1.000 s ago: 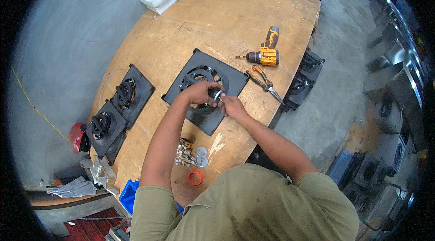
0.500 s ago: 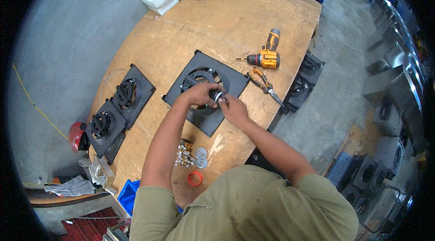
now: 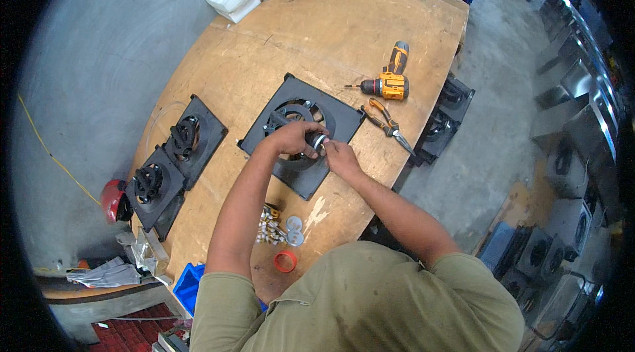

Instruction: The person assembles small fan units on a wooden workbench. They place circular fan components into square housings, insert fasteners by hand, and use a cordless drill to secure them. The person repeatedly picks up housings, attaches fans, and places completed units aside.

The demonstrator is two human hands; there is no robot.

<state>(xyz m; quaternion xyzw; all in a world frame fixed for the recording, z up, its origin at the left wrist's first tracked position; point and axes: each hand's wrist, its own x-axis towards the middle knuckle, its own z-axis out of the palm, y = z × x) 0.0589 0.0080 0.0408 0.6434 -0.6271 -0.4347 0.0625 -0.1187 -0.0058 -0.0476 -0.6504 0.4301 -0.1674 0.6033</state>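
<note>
A black square fan plate (image 3: 337, 104) with a round opening lies on the wooden table in front of me. Above its opening, my left hand (image 3: 296, 139) is closed around a small dark round part with a silver-white ring (image 3: 319, 141). The fingertips of my right hand (image 3: 342, 159) are pinched together at the right side of that ring; whatever sits between them is too small to make out. Behind my left hand, coiled black cable (image 3: 284, 116) rests in the fan opening, partly hidden.
A yellow cordless drill (image 3: 390, 84) and orange-handled pliers (image 3: 389, 126) lie to the right. More fan plates (image 3: 196, 133) sit at left. Near me are small white-and-brass pieces (image 3: 270, 229), clear discs (image 3: 294, 229) and a red tape ring (image 3: 285, 261). A white block (image 3: 233, 0) stands far left.
My right fingers have shifted slightly at the ring, showing more of its face. My left hand stays in place. A person in the far background at upper right has come further into view.
</note>
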